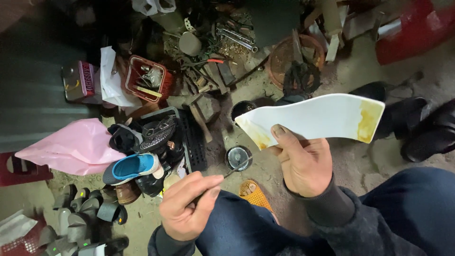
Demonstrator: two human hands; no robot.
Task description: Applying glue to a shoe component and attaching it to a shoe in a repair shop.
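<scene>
Right hand: fingers clamped on the lower edge of a white shoe insole, held flat in the air above the floor, yellowish glue stains at both ends. Left hand: fingers pinched together on a thin brush, its tip over a small round tin on the floor. Adjacent: black crate of shoes, blue shoe, pink bag, orange sandal.
</scene>
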